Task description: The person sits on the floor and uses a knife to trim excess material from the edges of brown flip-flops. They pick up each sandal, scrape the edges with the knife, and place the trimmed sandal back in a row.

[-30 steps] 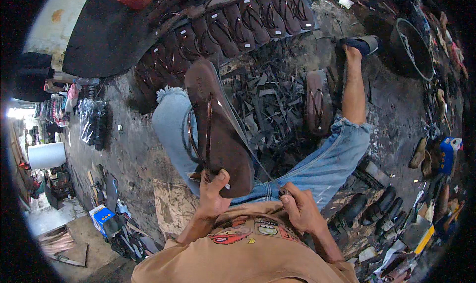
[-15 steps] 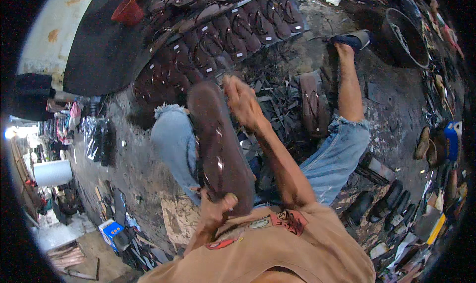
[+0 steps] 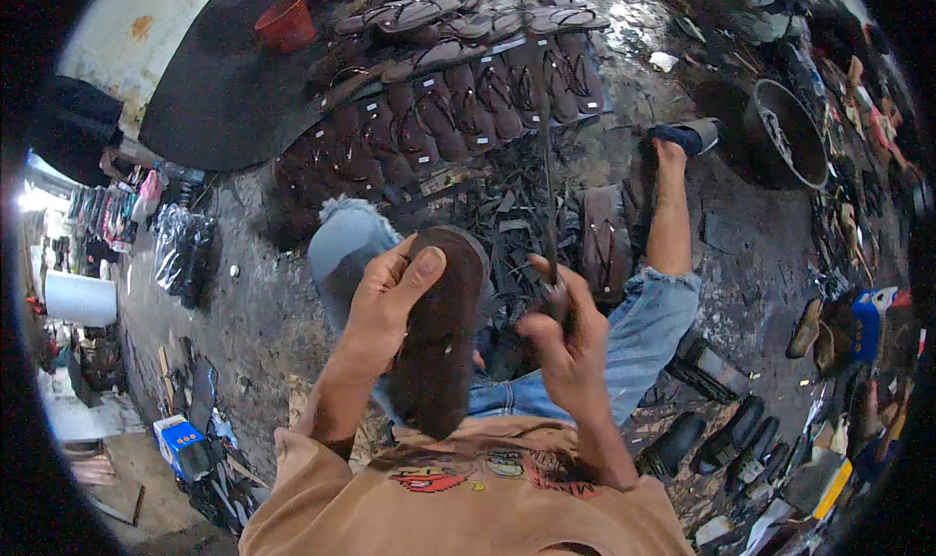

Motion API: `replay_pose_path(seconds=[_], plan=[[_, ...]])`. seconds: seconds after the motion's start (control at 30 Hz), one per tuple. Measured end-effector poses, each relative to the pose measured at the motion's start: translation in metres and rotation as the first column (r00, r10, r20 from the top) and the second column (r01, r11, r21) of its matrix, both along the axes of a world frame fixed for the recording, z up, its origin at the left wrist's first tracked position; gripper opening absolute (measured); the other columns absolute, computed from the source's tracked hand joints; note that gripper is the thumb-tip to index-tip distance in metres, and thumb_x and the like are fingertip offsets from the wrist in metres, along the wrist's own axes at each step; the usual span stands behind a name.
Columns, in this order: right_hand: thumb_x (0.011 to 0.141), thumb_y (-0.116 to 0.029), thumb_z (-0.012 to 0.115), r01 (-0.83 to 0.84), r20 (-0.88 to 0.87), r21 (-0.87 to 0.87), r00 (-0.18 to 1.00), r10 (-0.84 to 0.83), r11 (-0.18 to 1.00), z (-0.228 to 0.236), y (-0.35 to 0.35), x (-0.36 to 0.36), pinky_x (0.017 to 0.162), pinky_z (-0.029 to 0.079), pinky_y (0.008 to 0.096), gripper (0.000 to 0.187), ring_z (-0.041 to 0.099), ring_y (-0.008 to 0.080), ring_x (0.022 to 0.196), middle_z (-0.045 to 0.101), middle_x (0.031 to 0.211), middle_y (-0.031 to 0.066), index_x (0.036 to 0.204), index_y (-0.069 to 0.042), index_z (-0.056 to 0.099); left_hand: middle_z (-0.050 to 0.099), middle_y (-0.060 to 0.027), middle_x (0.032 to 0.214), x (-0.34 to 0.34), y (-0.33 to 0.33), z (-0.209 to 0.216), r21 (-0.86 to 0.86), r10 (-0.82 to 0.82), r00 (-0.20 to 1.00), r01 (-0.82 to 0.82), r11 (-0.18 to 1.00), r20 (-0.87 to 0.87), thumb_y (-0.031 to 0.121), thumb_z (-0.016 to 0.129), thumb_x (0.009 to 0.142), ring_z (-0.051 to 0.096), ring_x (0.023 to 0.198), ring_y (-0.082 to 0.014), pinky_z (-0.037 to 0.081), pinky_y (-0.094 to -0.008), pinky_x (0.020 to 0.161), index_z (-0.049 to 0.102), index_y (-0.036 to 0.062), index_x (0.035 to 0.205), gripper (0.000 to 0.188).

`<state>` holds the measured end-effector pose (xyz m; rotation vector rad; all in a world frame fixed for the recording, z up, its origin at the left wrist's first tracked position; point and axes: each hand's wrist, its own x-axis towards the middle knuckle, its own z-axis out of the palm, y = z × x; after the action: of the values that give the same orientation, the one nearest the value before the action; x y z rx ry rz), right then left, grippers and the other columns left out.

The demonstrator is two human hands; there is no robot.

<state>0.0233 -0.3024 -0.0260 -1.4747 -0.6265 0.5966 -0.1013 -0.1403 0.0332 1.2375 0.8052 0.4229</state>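
A dark brown sandal (image 3: pixel 441 337) is upright in front of my chest, gripped by my left hand (image 3: pixel 382 298) near its far rounded end, the thumb pressed on its face. My right hand (image 3: pixel 575 351), to the right of the sandal and apart from it, is closed round a long thin dark knife (image 3: pixel 549 186). Its narrow blade points away from me. Between my legs, dark offcuts (image 3: pixel 507 220) lie scattered on the floor. A brown pair of sandals (image 3: pixel 606 239) rests beside my right leg.
Rows of brown sandals (image 3: pixel 458 117) lie beyond my knees, with a dark sheet (image 3: pixel 244 78) and a red bucket (image 3: pixel 284 24) at the far left. A black tub (image 3: pixel 788 132) stands far right. Black sandals (image 3: pixel 731 434) and a blue box (image 3: pixel 180 447) flank me.
My left hand has shifted from the sandal's near end to its far end, and the sandal has come nearer. The right hand has drawn back toward me and right, away from the sandal.
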Motion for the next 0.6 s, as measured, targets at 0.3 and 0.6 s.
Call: replay_pose_path(seconds=[0.3,0.6], plan=[[0.1,-0.028,0.054,-0.246,0.151,-0.494,0.92,0.361,0.834,-0.05,-0.126,-0.034,0.061,0.046,0.0475,0.026,0.059,0.0445,0.069,0.06,0.076,0.0236,0.11,-0.006,0.063,0.069,0.0002,0.105,-0.026,0.004,-0.011,-0.196,-0.048,0.998,0.04,0.98,-0.036,0.035,0.063,0.103,0.064,0.09,-0.0079,0.052,-0.0255,0.082,0.063,0.0061,0.122,0.035],[0.103,-0.045,0.052,-0.454,0.234,-0.567,0.711,0.663,0.687,0.002,-0.013,0.074,0.061,0.046,0.0564,0.038,0.063,0.0479,0.071,0.062,0.07,0.0235,0.104,-0.008,0.062,0.066,-0.0045,0.115,-0.018,-0.003,-0.005,-0.012,0.014,0.961,-0.018,1.0,-0.276,0.03,0.067,0.1,0.062,0.103,-0.0137,0.05,-0.0308,0.091,0.058,0.0041,0.129,0.04]])
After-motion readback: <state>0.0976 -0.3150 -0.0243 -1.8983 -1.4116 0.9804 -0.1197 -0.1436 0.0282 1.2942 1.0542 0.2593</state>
